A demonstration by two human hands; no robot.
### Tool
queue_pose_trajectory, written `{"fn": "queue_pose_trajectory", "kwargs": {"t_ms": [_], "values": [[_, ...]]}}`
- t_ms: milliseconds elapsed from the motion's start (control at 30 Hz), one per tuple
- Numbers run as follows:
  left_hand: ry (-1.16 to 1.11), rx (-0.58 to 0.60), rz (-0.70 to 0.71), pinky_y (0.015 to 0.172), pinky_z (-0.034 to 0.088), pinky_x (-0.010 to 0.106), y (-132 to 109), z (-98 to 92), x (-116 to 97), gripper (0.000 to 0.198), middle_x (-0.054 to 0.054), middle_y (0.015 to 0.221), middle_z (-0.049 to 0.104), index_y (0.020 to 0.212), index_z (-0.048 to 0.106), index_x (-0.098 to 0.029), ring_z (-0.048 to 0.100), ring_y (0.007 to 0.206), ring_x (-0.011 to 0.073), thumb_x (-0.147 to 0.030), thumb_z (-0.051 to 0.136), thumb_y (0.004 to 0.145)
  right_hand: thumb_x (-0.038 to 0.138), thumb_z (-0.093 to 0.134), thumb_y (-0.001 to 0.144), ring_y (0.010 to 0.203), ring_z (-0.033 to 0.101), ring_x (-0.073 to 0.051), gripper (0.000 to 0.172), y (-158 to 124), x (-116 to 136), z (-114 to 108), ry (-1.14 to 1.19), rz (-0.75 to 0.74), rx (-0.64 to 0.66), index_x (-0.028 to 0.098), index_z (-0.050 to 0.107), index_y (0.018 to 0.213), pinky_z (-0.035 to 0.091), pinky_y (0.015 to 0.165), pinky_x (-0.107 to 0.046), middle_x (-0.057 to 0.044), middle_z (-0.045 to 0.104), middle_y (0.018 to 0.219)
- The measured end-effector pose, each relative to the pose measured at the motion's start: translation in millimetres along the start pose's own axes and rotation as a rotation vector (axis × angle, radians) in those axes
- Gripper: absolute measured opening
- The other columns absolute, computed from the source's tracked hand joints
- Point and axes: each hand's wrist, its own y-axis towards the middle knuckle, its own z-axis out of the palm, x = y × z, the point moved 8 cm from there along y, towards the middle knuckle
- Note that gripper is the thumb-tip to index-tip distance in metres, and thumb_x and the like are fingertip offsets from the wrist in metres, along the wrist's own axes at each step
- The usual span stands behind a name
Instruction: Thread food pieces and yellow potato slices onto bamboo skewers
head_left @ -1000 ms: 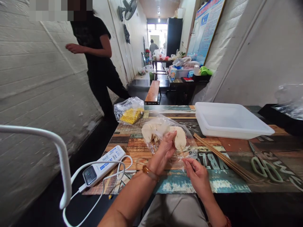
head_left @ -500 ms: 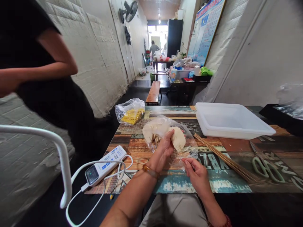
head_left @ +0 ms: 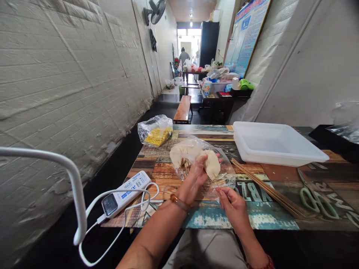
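Note:
A pale, flat, round slice of food (head_left: 212, 164) rests in my left hand (head_left: 199, 172), the thumb over its near-left edge and fingertips showing beyond it. My right hand (head_left: 230, 200) pinches a thin wooden skewer (head_left: 217, 184) whose upper end meets the slice's lower edge. Under and around my left hand lies a clear plastic bag (head_left: 193, 144). More pale slices (head_left: 176, 154) with several skewers (head_left: 185, 165) are in it, partly hidden by my hand and the plastic. A bundle of long bare skewers (head_left: 263, 185) lies to the right of my right hand.
Scissors with pale green handles (head_left: 319, 201) lie at the right, before a white plastic tub (head_left: 280, 147). A bag with yellow contents (head_left: 157, 136) sits at the back left. A white power bank (head_left: 126, 194) with a looped cable is near the left edge. Beyond stands a bench (head_left: 183, 108).
The person in black at the left has left the view. My hands keep nearly the same hold on the slice and skewer; the view has shifted slightly.

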Motion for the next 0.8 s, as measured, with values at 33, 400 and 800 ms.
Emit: {"fn": "queue_pose_trajectory", "kwargs": {"t_ms": [33, 400, 800], "values": [[-0.013, -0.003, -0.002, 0.075, 0.052, 0.031, 0.0, -1.0, 0.4, 0.033, 0.010, 0.088, 0.071, 0.098, 0.063, -0.012, 0.066, 0.087, 0.0232, -0.031, 0.059, 0.071, 0.048, 0.051, 0.086, 0.046, 0.045, -0.012, 0.034, 0.1, -0.3, -0.1, 0.003, -0.001, -0.001, 0.017, 0.065, 0.085, 0.036, 0.050, -0.024, 0.005, 0.047, 0.049], [0.057, -0.040, -0.031, 0.070, 0.053, 0.031, -2.4, 0.3, 2.2, 0.036, 0.009, 0.086, 0.070, 0.096, 0.062, -0.015, 0.066, 0.089, 0.0251, -0.037, 0.064, 0.068, 0.048, 0.050, 0.086, 0.045, 0.047, -0.012, 0.035, 3.4, 6.3, -2.0, -0.057, -0.021, -0.020, 0.018, 0.067, 0.085, 0.037, 0.049, -0.024, 0.004, 0.050, 0.047], [0.131, -0.035, 0.036, 0.065, 0.051, 0.028, -0.5, 1.7, -0.1, 0.033, 0.009, 0.081, 0.069, 0.087, 0.063, -0.013, 0.065, 0.082, 0.0229, -0.038, 0.069, 0.065, 0.049, 0.054, 0.083, 0.045, 0.042, -0.010, 0.036, 4.7, 1.0, -1.6, 0.121, 0.046, -0.049, 0.016, 0.068, 0.088, 0.034, 0.047, -0.023, 0.006, 0.044, 0.048]]}}
